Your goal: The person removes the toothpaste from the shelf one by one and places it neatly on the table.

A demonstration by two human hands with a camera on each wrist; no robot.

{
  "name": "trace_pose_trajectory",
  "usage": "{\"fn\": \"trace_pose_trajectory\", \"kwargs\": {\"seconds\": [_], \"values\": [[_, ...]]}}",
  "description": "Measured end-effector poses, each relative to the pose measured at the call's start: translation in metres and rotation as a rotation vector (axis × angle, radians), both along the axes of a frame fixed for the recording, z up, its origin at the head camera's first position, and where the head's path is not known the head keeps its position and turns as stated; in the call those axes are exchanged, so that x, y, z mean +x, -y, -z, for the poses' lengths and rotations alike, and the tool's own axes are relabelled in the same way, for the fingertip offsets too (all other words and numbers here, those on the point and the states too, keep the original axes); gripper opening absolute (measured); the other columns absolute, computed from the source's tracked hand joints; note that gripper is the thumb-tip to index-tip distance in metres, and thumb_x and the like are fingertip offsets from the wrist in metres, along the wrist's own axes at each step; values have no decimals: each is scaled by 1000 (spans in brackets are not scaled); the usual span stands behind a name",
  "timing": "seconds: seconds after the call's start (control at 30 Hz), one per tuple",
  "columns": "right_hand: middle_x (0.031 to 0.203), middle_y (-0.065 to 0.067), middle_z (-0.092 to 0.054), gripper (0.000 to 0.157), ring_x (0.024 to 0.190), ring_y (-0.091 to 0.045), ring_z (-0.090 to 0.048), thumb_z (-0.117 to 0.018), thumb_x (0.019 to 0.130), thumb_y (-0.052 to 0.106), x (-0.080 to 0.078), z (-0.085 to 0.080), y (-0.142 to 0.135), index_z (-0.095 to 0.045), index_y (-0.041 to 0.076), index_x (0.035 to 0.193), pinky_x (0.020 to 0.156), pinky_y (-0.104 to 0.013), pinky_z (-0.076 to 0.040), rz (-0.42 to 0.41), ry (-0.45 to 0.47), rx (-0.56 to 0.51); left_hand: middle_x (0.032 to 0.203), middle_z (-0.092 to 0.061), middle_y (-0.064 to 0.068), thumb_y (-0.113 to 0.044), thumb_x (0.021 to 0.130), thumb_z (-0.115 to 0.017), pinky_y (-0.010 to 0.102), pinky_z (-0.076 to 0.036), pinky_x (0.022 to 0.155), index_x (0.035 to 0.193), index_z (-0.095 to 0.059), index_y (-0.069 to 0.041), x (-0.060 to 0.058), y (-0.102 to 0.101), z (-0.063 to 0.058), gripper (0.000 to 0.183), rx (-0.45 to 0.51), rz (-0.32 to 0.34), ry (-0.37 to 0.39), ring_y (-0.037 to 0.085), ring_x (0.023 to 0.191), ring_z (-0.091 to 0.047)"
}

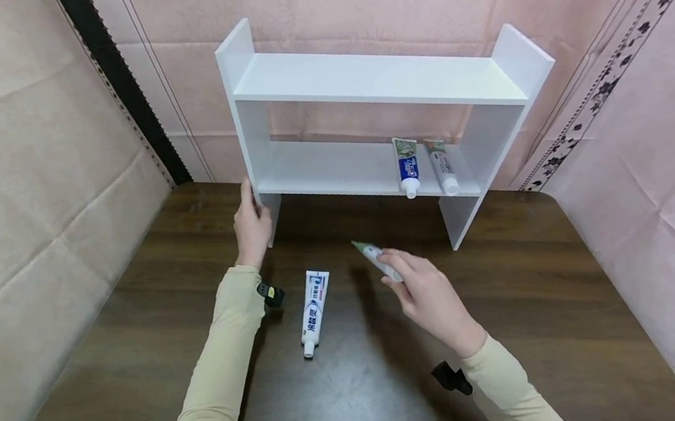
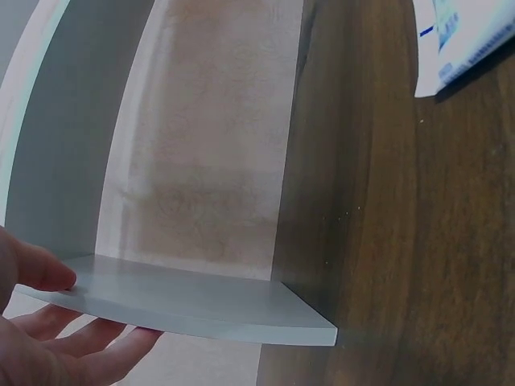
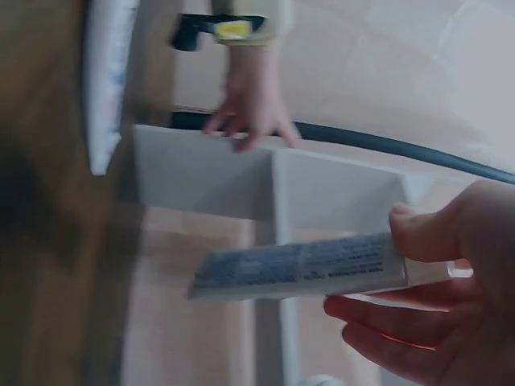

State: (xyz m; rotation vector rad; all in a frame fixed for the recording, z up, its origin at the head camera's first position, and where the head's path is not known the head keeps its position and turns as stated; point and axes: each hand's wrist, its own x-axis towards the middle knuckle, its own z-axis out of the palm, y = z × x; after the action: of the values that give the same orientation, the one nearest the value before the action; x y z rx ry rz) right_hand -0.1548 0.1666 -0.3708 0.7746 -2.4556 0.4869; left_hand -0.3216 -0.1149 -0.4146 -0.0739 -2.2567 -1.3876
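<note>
My left hand grips the left side panel of a white two-tier shelf, thumb on one face and fingers on the other in the left wrist view. Over the table, in front of the shelf, my right hand pinches a toothpaste tube near its cap end, its flat end pointing to the shelf. A white and blue toothpaste tube lies on the table between my arms, cap toward me. On the lower tier's right part, a blue and green tube and a whitish tube lie side by side, caps forward.
The shelf stands at the back of a brown wooden table. Pale pink cloth hangs behind it and at both sides. The right side panel slants outward in the head view.
</note>
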Motion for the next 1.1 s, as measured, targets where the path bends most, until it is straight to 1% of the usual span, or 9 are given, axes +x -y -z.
{"fn": "trace_pose_trajectory", "kwargs": {"seconds": [0.17, 0.27, 0.43, 0.57, 0.67, 0.8, 0.87, 0.93, 1.1], "values": [[99, -2, -65, 28, 81, -16, -63, -67, 78, 15, -3, 22, 0, -59, 10, 104, 73, -35, -51, -66, 45, 102, 133, -48, 10, -3, 89, -45, 52, -45, 81, 136, -14, -50, -2, 2, 1, 74, -7, 0, -22, 31, 110, -52], [99, -1, -66, 27, 79, -15, -64, -69, 77, 17, -2, 32, 2, -60, 12, 102, 72, -34, -51, -93, 54, 161, 133, -48, 11, -3, 89, -45, 52, -45, 82, 136, -14, -50, -2, 2, 2, 73, -6, 1, -18, 31, 110, -52], [103, -3, -65, 32, 81, -17, -65, -70, 75, 24, 3, 38, 5, -61, 16, 105, 68, -31, -52, -83, 102, 219, 135, -46, 11, -3, 89, -45, 52, -44, 84, 136, -13, -50, 0, 3, 3, 74, -5, 2, -11, 30, 112, -51], [103, -6, -64, 39, 84, -18, -64, -74, 71, 24, 5, 44, 8, -62, 13, 106, 68, -30, -52, -80, 137, 257, 136, -45, 10, -2, 89, -45, 52, -44, 85, 136, -12, -50, 1, 3, 2, 75, -12, 4, -16, 32, 114, -50], [104, -7, -63, 42, 79, -17, -63, -75, 70, 23, 6, 52, 8, -62, 11, 108, 67, -30, -52, -92, 166, 299, 135, -45, 10, -2, 89, -45, 52, -44, 83, 136, -11, -50, 1, 3, 2, 75, -20, 3, -18, 31, 111, -51], [100, -5, -62, 34, 72, -13, -61, -71, 74, 26, 8, 68, 7, -64, 12, 105, 64, -27, -52, -104, 229, 342, 135, -46, 10, -2, 89, -45, 52, -45, 80, 136, -12, -50, 2, 2, 2, 74, -30, 8, -14, 32, 108, -53], [98, -4, -61, 31, 71, -12, -60, -68, 77, 28, 9, 75, 6, -65, 12, 103, 64, -27, -51, -102, 255, 341, 134, -46, 10, -3, 89, -45, 52, -45, 80, 136, -13, -49, 2, 2, 2, 74, -35, 9, -16, 32, 108, -53], [95, -2, -60, 28, 70, -11, -59, -67, 78, 28, 9, 77, 5, -65, 12, 100, 63, -26, -51, -112, 277, 335, 134, -46, 11, -3, 89, -45, 53, -45, 80, 137, -14, -48, 3, 2, 2, 72, -40, 10, -20, 33, 109, -52], [92, 0, -58, 25, 67, -8, -56, -67, 78, 26, 8, 74, 2, -65, 12, 100, 62, -22, -50, -149, 301, 316, 134, -46, 12, -1, 89, -44, 54, -45, 81, 138, -16, -44, 2, 2, 3, 71, -47, 13, -24, 33, 110, -52]]}}
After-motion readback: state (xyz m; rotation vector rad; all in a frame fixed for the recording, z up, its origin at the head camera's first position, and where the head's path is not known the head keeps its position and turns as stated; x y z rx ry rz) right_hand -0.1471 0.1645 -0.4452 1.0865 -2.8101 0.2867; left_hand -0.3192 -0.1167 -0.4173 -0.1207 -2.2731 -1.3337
